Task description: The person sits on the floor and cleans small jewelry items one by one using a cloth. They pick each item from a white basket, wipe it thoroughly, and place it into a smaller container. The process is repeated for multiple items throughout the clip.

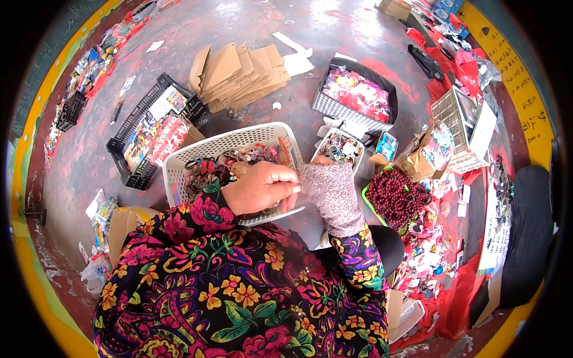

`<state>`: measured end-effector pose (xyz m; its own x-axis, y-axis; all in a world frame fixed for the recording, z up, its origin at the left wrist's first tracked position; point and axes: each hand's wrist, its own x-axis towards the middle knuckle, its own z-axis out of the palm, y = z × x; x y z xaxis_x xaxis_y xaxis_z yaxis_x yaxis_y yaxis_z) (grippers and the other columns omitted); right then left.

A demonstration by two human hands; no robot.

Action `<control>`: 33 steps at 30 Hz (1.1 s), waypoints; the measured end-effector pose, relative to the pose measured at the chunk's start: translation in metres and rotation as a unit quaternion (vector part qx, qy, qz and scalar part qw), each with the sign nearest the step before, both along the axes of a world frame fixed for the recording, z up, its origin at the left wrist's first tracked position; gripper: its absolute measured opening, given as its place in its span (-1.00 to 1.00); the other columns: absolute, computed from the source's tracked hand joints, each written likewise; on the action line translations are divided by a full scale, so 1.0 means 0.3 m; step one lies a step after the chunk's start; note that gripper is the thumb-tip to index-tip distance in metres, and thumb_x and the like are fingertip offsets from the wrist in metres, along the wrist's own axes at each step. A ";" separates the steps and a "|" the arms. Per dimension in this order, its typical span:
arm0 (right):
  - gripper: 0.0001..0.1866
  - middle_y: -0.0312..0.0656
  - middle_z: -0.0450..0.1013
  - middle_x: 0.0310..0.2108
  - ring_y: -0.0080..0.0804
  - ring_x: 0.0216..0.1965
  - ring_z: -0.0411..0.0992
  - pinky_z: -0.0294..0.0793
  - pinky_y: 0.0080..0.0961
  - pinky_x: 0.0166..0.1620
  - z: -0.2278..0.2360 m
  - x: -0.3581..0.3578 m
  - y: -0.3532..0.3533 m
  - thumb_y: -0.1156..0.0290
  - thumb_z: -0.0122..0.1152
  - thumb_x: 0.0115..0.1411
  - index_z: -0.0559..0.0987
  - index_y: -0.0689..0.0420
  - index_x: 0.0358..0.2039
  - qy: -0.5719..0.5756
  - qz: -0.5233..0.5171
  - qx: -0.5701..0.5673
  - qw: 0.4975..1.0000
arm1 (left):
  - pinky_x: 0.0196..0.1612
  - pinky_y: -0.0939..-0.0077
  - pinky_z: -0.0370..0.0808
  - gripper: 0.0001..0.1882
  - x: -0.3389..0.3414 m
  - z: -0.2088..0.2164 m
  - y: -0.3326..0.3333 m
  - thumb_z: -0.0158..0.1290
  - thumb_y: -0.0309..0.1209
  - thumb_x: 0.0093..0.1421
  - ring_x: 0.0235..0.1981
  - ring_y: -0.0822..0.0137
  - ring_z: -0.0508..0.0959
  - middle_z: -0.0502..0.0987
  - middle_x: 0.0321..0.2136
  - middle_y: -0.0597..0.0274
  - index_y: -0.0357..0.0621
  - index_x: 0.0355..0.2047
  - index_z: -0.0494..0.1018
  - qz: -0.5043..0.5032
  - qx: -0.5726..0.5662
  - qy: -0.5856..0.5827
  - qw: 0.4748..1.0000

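My left hand (262, 188) is over the near side of a large white perforated basket (173, 173), fingers curled and pressed together. Anything pinched in them is too small to make out. Inside that basket lies a tangle of small accessories (209, 170) in red, pink, black and brown, looking like hair ties. Just right of it, a fuzzy mauve sleeve cuff (328, 194) covers most of my right hand (323, 160). Only a bit of that hand shows, close to a small white basket (360, 156) of mixed small pieces; its fingers are hidden.
A green-rimmed tray (366, 197) of dark red beads sits at the right. Flattened cardboard (239, 74) lies beyond the large basket. A black crate (134, 128) stands left, a grey woven basket (343, 110) far right of centre. Cartons and a cream crate (450, 116) crowd the right.
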<state>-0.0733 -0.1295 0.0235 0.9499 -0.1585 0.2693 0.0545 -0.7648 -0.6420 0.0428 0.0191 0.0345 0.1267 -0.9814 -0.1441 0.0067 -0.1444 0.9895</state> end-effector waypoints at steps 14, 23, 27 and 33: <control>-0.84 -0.19 0.42 -0.34 -0.52 -0.38 0.42 0.43 -0.55 -0.30 0.013 -0.037 -0.025 0.39 -0.01 0.20 0.49 0.19 -0.36 -0.065 -0.015 0.586 0.807 | -0.42 0.69 0.27 -0.71 0.058 -0.047 0.036 -0.11 -0.45 0.16 -0.50 0.53 0.34 0.45 -0.21 0.08 -0.42 -0.16 0.36 0.010 -0.111 0.355 0.928; -0.81 -0.23 0.49 -0.46 -0.47 -0.43 0.46 0.44 -0.57 -0.38 0.022 -0.028 0.028 0.43 0.31 -0.06 0.59 0.17 -0.38 -0.033 -0.074 0.317 0.945 | -0.48 0.64 0.22 -0.89 0.020 -0.039 0.020 -0.11 -0.49 0.17 -0.56 0.53 0.27 0.45 -0.26 0.02 -0.31 -0.39 0.35 0.006 -0.101 0.323 0.941; -0.89 -0.28 0.44 -0.56 -0.54 -0.53 0.43 0.37 -0.60 -0.49 0.003 -0.023 0.011 0.43 0.23 -0.02 0.54 0.15 -0.45 -0.006 -0.048 0.100 0.994 | -0.47 0.64 0.30 -0.83 0.018 -0.065 0.022 -0.09 -0.44 0.16 -0.53 0.37 0.42 0.44 -0.30 -0.09 -0.35 -0.38 0.37 -0.003 -0.081 0.303 0.949; -0.92 -0.32 0.36 -0.67 -0.52 -0.62 0.38 0.29 -0.55 -0.58 0.015 -0.018 0.018 0.41 0.15 0.01 0.51 0.12 -0.53 -0.002 -0.063 0.211 0.975 | -0.65 0.68 0.33 -0.70 0.000 -0.018 0.002 -0.16 -0.27 0.29 -0.65 0.43 0.46 0.50 -0.54 0.08 -0.31 -0.30 0.37 0.010 0.056 0.317 0.947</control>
<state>-0.0786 -0.1240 0.0280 0.9151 -0.3708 0.1584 -0.0192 -0.4326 -0.9014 0.0427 0.0197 0.0292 -0.0012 -0.9536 -0.3010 0.5981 -0.2419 0.7641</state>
